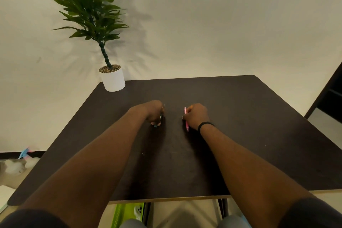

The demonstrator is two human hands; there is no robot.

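Observation:
Both my hands rest near the middle of a dark brown table point(240, 135). My left hand point(154, 112) is curled round a pen with a light blue end point(156, 125), most of which is hidden inside the fist. My right hand point(197, 115), with a black band on its wrist, grips a pink pen point(186, 123) that sticks out above and below the fist. The two hands lie a short gap apart and do not touch.
A potted green plant in a white pot point(113, 79) stands at the table's far left corner against a pale wall. A dark doorway or furniture edge point(329, 94) is at the right. A green box point(127, 213) lies on the floor under the table's near edge.

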